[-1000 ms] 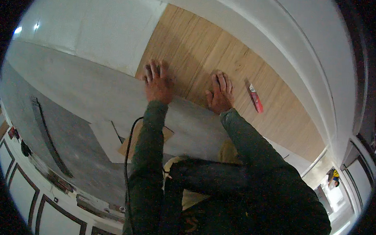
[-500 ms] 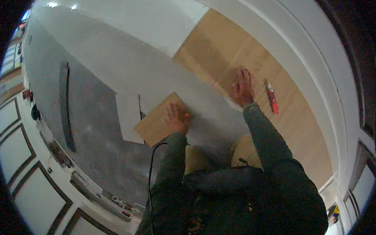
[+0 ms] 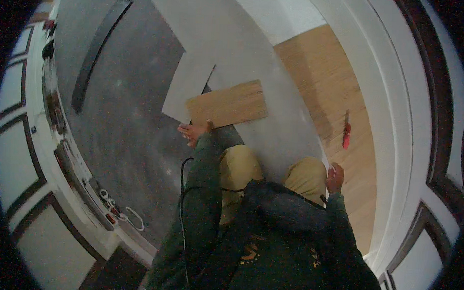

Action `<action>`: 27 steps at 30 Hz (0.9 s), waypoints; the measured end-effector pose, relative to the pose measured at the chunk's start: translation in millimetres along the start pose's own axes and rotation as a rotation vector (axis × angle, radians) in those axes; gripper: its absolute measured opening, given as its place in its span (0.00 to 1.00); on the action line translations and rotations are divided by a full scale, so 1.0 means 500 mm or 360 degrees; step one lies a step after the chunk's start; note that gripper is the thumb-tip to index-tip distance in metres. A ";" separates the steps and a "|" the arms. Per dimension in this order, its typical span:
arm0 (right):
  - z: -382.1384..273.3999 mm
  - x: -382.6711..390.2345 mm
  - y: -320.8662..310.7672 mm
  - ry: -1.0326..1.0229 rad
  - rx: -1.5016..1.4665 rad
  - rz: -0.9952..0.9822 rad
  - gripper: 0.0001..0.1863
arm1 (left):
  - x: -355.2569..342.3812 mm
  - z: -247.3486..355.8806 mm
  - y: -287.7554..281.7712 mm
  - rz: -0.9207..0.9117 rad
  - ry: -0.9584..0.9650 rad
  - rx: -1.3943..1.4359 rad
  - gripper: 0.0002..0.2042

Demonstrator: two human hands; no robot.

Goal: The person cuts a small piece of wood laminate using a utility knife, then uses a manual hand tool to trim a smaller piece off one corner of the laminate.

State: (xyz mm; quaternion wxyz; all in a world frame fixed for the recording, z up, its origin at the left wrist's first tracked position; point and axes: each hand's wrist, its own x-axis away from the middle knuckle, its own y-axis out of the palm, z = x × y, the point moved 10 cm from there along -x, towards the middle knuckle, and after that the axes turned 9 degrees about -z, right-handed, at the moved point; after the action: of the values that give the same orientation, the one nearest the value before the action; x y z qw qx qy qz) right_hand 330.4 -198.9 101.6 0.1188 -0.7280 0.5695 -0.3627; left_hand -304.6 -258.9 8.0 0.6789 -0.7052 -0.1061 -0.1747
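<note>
Both hands and the head view shift from half a second ago: the left hand (image 3: 195, 132) no longer lies on top of the short wood-grain plank (image 3: 227, 103) but sits at its near-left edge, and the right hand (image 3: 335, 178) is down beside the right knee (image 3: 306, 173) instead of up near the red utility knife (image 3: 347, 135). Left fingers are spread loosely, thumb by the plank's edge, with no firm hold visible. Right fingers curl at the inner edge of the wood-grain flooring strip (image 3: 360, 200); whether they pinch anything is too blurred to tell.

The plank lies slightly tilted in front of the knees, across the grey underlay (image 3: 221, 27) and a loose pale sheet (image 3: 180, 87). Since these layers overlap unevenly, a push on one end could make it rock or skid. The knife looks risky too: lying unattended on the strip, it could cut a careless hand if its blade is out, which the blur hides. Black cable (image 3: 183, 194) runs along the left sleeve, so a wide reach could snag it.
</note>
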 end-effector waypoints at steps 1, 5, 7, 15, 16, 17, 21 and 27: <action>0.011 0.016 -0.008 0.0134 0.0169 0.0007 0.16 | 0.006 0.002 -0.012 0.0065 0.0018 -0.0044 0.48; 0.022 0.038 -0.044 0.0079 0.0532 0.0049 0.14 | 0.017 0.021 0.061 -0.0573 0.0118 0.0138 0.44; 0.027 0.032 -0.054 0.0104 0.0601 0.0035 0.14 | 0.041 0.041 0.058 -0.0381 0.0154 0.0062 0.39; -0.008 0.030 -0.061 -0.0100 0.0603 0.0083 0.11 | -0.003 0.055 0.103 -0.0550 0.0346 0.0171 0.24; -0.024 0.029 -0.039 -0.0181 0.0672 0.0027 0.11 | -0.034 0.037 0.096 -0.0476 0.0411 0.0173 0.22; -0.042 0.031 -0.017 -0.0267 0.0734 -0.0020 0.11 | -0.062 0.021 0.085 -0.0403 0.0480 0.0171 0.21; -0.035 0.046 -0.052 -0.0048 0.0414 0.0098 0.11 | 0.005 0.058 0.127 -0.1254 0.0439 0.1612 0.14; -0.185 -0.009 0.004 -0.0458 0.0360 0.0000 0.11 | 0.016 0.076 -0.031 -0.1312 0.0991 0.1907 0.10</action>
State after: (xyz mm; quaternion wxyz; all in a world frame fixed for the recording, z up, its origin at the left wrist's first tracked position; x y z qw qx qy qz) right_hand 267.1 -173.4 164.1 0.2800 -0.7543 0.5024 -0.3165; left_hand -299.2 -221.1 24.7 0.8221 -0.0420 -0.2399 -0.5146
